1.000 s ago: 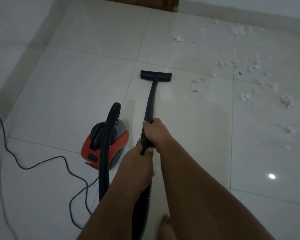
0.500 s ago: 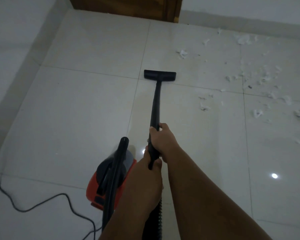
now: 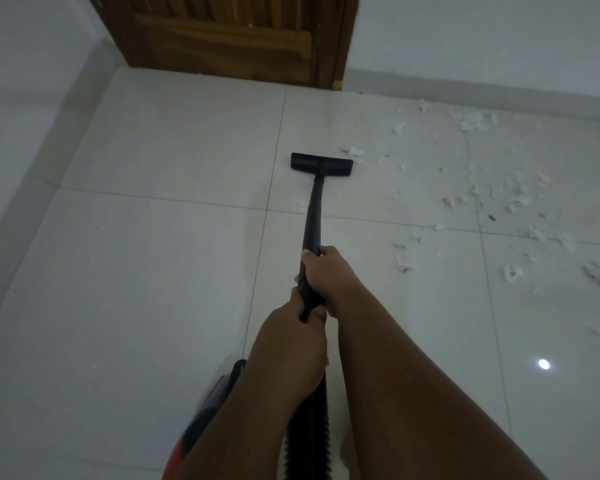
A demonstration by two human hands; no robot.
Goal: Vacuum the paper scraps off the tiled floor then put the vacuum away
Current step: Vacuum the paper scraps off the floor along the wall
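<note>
Looking down from the person's head, both hands are gripping the black wand (image 3: 312, 216). The right hand (image 3: 326, 275) is wrapping its fingers round the tube higher up. The left hand (image 3: 300, 318) is curling round it just below, and the two hands are touching.

The wand is slanting down and away to the flat floor head (image 3: 321, 164). That head is resting on the tiled floor (image 3: 153, 271) toward its far edge, short of the wooden door (image 3: 222, 39). A clump of paper scraps (image 3: 355, 151) is lying just beside the head's right end (touching it or not, I cannot tell). More of them are lying scattered over the floor's right side, from the far edge by the skirting (image 3: 465, 93) down toward the near right corner, well apart from the head.

The ribbed hose (image 3: 309, 427) is hanging from the wand's lower end and running down to the floor's near edge. The red vacuum body (image 3: 219, 393) is sitting at that near edge, left of the hose, blurred and mostly hidden under the left forearm (image 3: 250, 417). A bright spot of light (image 3: 544, 364) is glinting on a tile near the floor's right edge.
</note>
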